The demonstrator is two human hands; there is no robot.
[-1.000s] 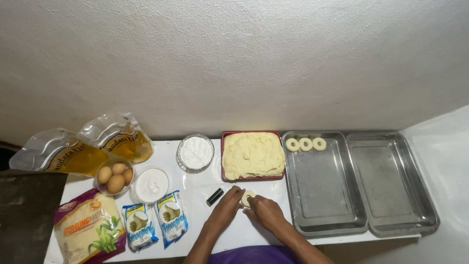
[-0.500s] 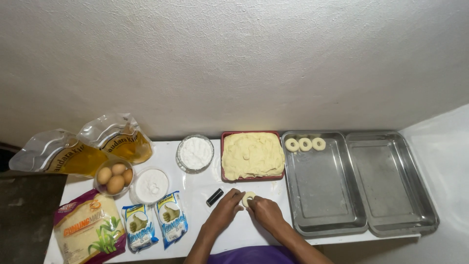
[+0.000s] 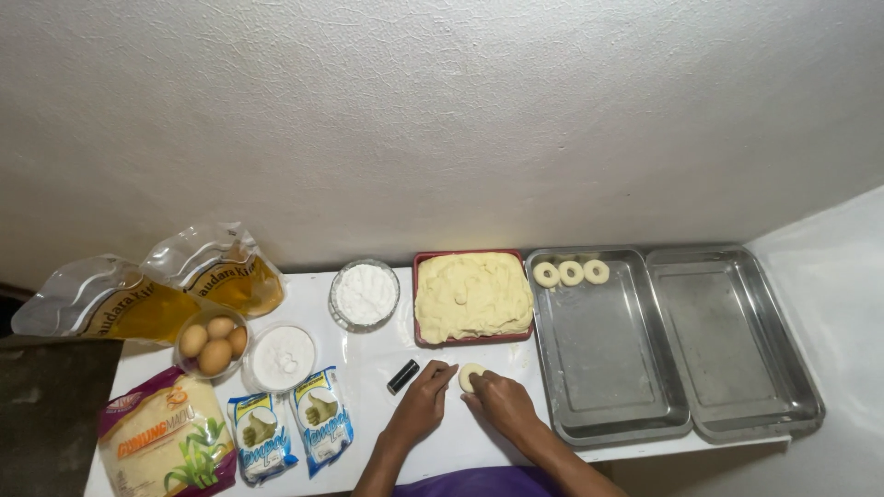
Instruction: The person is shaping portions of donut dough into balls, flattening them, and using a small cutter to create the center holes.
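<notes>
On your table you see two oil pouches (image 3: 147,293) by the wall, a glass bowl of eggs (image 3: 214,342), a bowl of flour (image 3: 365,294), a round white tub (image 3: 282,357), two small blue sachets (image 3: 291,428) and a yellow packet (image 3: 166,440); at right stand two steel trays (image 3: 677,387), the nearer with three dough rings (image 3: 571,272)

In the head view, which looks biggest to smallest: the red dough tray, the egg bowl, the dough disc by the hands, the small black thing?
1. Red dough tray
2. Egg bowl
3. Black thing and dough disc: look alike in size, so unranked.
</notes>
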